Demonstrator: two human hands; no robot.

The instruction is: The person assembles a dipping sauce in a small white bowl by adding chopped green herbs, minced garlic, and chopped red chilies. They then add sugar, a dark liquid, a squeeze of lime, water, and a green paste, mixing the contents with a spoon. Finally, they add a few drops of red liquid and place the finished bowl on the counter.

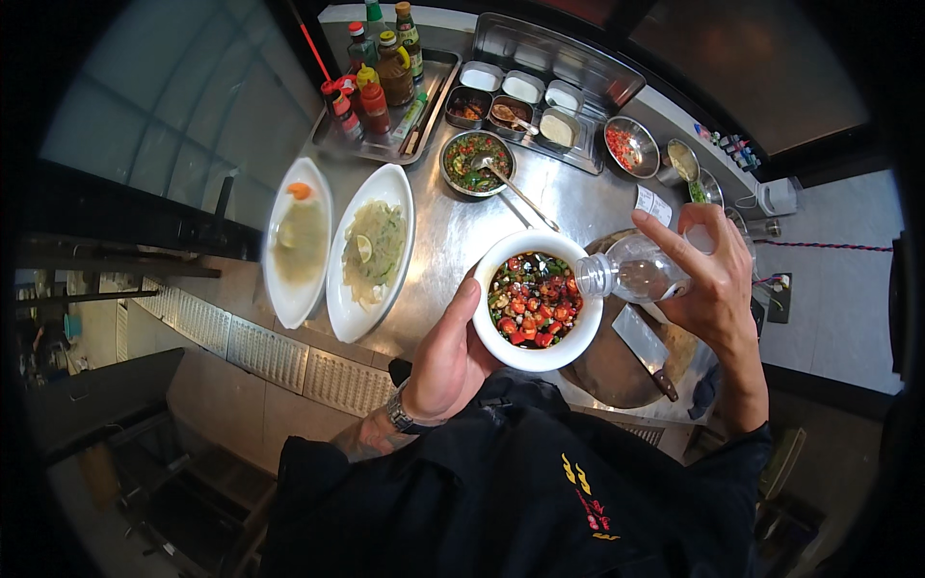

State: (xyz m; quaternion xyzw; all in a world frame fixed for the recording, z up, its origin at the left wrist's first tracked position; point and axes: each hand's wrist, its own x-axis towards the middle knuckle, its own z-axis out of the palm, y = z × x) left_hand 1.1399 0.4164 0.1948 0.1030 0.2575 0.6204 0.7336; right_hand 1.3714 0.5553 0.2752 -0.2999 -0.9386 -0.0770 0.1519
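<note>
My left hand (449, 359) holds a white bowl (493, 345) of dark sauce with sliced red chillies (531, 318) and chopped greens. In my right hand (704, 278) is a clear plastic bottle (639, 269), tipped so that its open mouth lies over the bowl's right rim. Whether liquid is flowing cannot be made out. Beyond the bowl stands a steel bowl (477, 163) of chilli and herb sauce, a metal spoon (512, 186) resting in it. To the left, two boat-shaped white dishes (405, 271) hold pale food; the nearer one bears a lime slice (363, 248).
A cleaver (642, 339) lies on a round chopping board (600, 368) beneath the bottle. Sauce bottles stand on a steel tray (383, 155) at the back left. Seasoning tins (522, 87) and a steel bowl of chopped red chilli (631, 147) are at the back.
</note>
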